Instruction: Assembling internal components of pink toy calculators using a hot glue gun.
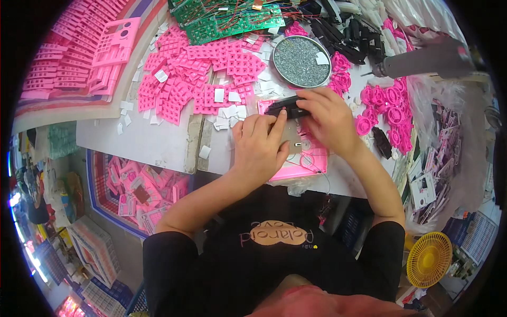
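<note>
Black blocky plastic part sits pinched in the right hand, half-open left hand touching it, and beneath those fingertips I judge the pink plastic casing partly assembled, not yet closed.

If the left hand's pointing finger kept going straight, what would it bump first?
The black plastic part. The left hand has that fingertip right at it, seemingly touching, though depth is unclear.
</note>
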Tool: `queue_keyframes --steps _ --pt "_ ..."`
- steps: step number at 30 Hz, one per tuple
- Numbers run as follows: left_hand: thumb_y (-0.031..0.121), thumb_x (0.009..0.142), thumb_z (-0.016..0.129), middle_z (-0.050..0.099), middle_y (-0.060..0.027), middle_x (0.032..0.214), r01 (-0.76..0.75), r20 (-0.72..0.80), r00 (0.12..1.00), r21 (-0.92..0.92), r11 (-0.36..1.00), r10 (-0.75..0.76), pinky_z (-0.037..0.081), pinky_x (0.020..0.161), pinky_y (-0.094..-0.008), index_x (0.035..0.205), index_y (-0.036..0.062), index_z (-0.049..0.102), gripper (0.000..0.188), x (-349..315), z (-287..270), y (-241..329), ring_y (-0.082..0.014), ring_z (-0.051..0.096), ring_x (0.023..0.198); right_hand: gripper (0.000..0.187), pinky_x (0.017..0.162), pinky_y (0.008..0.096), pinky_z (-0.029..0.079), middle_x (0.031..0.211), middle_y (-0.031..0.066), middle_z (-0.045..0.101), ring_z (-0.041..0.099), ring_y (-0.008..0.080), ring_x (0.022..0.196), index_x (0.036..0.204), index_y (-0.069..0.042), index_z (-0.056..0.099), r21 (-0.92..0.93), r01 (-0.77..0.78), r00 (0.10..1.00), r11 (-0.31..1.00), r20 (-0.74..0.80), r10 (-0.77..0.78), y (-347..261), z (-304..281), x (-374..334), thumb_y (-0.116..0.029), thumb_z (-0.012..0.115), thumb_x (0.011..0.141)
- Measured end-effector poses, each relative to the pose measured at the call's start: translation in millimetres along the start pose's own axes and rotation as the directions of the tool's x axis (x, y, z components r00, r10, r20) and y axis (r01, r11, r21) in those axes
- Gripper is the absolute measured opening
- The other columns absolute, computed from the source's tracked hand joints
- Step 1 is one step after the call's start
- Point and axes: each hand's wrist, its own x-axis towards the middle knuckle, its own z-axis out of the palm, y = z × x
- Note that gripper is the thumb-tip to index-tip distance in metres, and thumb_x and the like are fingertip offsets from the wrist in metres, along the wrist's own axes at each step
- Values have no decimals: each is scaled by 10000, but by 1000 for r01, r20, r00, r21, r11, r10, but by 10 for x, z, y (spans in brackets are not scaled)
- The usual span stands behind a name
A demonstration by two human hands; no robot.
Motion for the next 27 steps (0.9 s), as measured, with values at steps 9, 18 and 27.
queue_keyframes --steps 9,18,27 --pt "225 754 759 567 -85 1071 -42 27 999 -52 998 44 346 937 -458 1351 38 604 644 4 -43 -110 -290 526 1049 454 850 400 529 1160 57 686 631 301 1019 1072 -75 667 26 11 993 1000 114 -13 -61 -161 29 -75 810 641" --pt "245 749 767 567 -101 1132 -16 38 999 12 1000 16 345 961 -475 1364 65 597 663 33 -102 -77 -290 528 1109 432 862 408 558 1181 102 714 630 335 1040 1088 -27 681 75 -131 991 989 44 128 -71 7 -61 -40 811 677" --pt "255 749 774 658 -104 870 -285 140 942 -149 947 305 460 761 -476 851 112 747 178 1308 235 -556 -318 618 884 351 804 435 529 1077 140 698 613 344 910 1021 -18 656 74 -156 987 985 -20 158 -84 -59 -102 -75 784 700"
